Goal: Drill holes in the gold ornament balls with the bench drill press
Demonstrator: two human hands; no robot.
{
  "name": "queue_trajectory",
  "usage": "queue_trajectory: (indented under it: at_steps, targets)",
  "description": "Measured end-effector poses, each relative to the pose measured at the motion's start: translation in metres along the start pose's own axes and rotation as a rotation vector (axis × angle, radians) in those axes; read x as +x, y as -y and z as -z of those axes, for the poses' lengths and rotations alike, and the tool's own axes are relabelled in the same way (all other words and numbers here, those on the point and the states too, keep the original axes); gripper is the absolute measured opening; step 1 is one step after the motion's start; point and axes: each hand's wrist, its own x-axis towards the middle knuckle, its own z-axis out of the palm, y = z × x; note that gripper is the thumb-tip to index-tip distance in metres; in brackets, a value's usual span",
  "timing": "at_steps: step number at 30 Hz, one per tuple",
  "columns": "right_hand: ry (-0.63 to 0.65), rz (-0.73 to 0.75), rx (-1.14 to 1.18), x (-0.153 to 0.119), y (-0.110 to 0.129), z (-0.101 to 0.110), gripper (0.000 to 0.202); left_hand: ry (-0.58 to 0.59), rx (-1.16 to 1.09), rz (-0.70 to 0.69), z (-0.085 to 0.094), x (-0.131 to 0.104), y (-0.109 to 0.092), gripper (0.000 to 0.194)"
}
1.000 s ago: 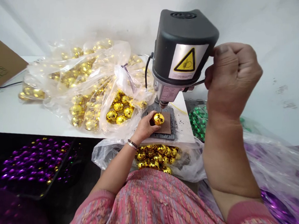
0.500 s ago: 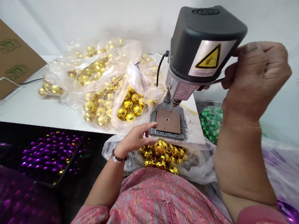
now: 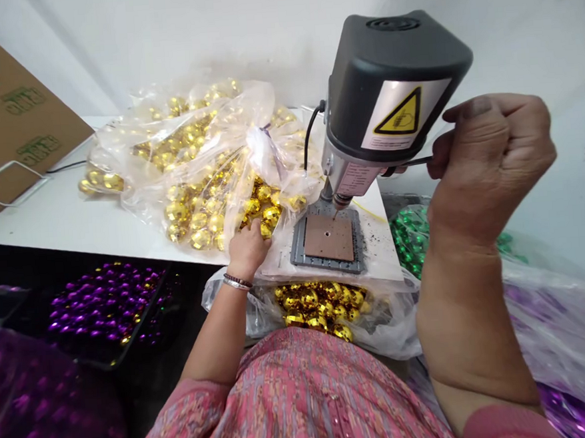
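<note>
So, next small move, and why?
I'd probably pinch a gold ball with the left hand and draw it out: that hand is at the opening of the plastic bag, no ball sits under the drill, and the right hand has the lever.

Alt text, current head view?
A person's left hand touches gold faceted balls at the mouth of a clear bag on a white table; the right hand holds the lever of a drill press. More gold balls sit in a second bag by the table edge.

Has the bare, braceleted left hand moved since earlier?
Yes, the left hand went left, away from the square brown plate, to the translucent plastic bag of gold balls.
</note>
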Motion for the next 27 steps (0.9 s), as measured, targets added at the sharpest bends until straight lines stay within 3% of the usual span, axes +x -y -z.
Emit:
queue_trajectory:
  at_steps: [3,5,7,8,12,16,20,27]
  targets:
    - [0.008,0.025,-0.01,-0.001,0.0,0.0,0.042,-0.111,-0.126,-0.05,-0.004,-0.001,0.0,0.054]
    - [0.015,0.034,-0.011,-0.002,-0.001,0.0,0.041,-0.219,-0.322,-0.115,-0.001,-0.004,0.0,0.06]
    - [0.012,0.04,-0.01,-0.003,-0.001,0.0,0.04,-0.221,-0.587,-0.195,0.007,-0.011,-0.002,0.064]
    - [0.01,0.04,-0.012,-0.003,-0.001,0.0,0.04,-0.16,-0.718,-0.236,0.011,-0.015,-0.005,0.065]
    - [0.036,-0.001,-0.014,0.008,0.0,-0.003,0.03,0.271,-1.063,-0.338,0.02,-0.031,-0.019,0.064]
    - [0.074,-0.147,0.035,0.041,-0.001,-0.015,0.027,0.426,-1.222,-0.268,0.006,-0.036,-0.031,0.065]
    - [0.165,-0.285,-0.052,0.071,-0.006,-0.027,0.037,0.485,-1.274,-0.174,-0.01,-0.032,-0.038,0.063]
    - [0.181,-0.287,-0.049,0.072,-0.009,-0.029,0.036,0.255,-0.956,-0.206,-0.013,-0.014,-0.054,0.064]
